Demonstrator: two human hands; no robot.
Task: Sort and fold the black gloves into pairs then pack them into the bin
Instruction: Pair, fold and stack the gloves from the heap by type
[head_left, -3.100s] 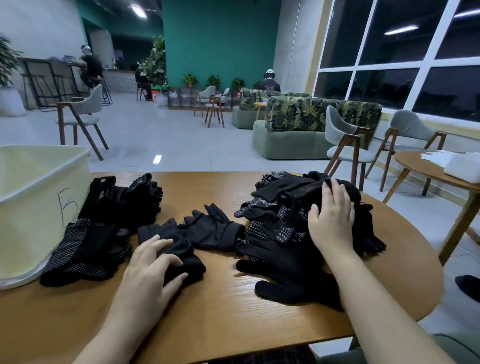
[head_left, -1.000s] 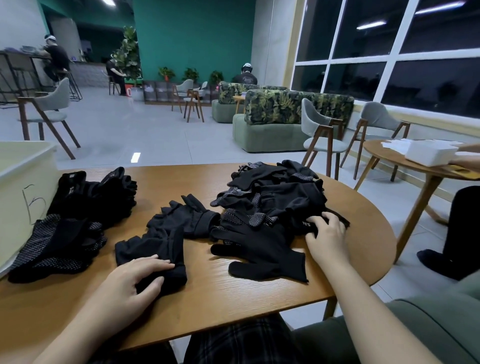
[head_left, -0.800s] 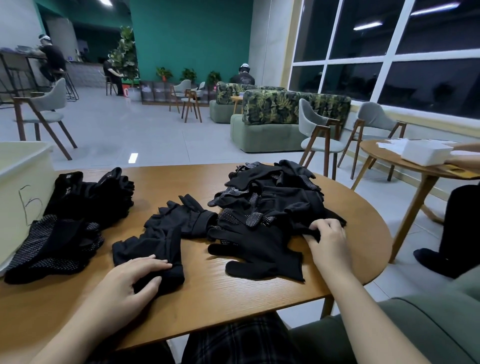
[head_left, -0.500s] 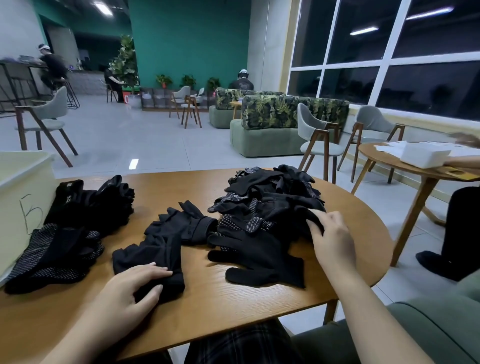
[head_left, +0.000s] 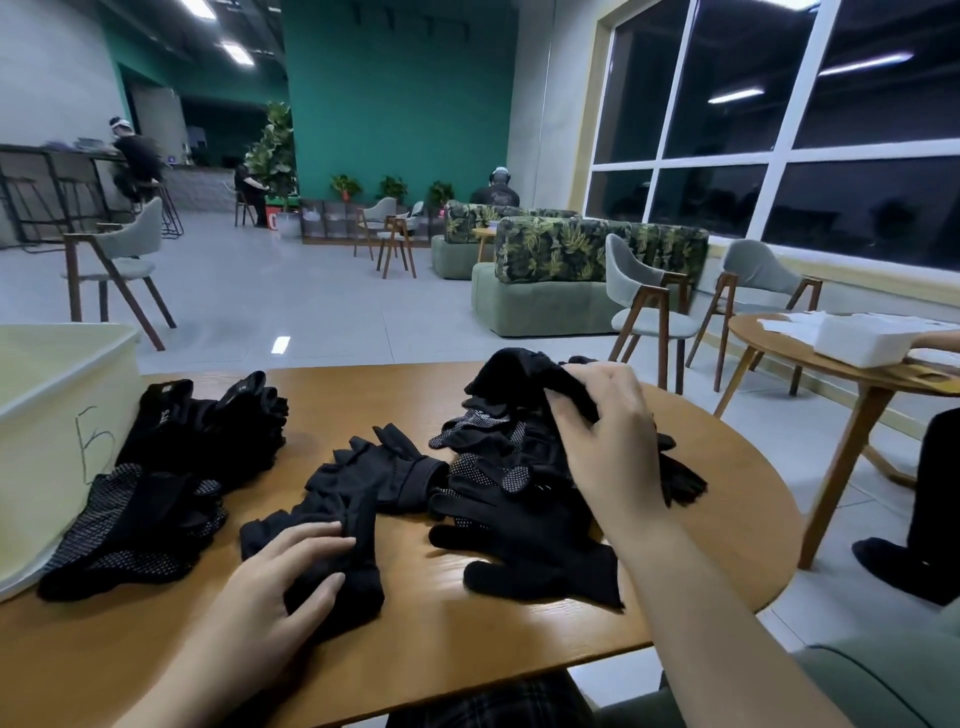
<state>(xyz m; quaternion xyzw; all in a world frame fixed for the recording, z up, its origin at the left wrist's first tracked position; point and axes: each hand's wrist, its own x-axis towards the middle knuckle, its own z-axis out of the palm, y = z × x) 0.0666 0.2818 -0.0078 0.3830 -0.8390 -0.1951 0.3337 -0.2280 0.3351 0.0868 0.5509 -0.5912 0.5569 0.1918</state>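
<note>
Now the right hand pinches one glove from the big pile; the left hand lies flat on a folded pair. Many gloves are left.

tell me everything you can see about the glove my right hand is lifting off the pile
The lifted glove is plain black, soft knit-looking fabric with no grip dots visible. It hangs crumpled and bunched, so its fingers and cuff cannot be made out. The right hand pinches it, raising it above the loose glove pile on the right of the wooden table. Its lower folds seem to meet the pile.
</note>
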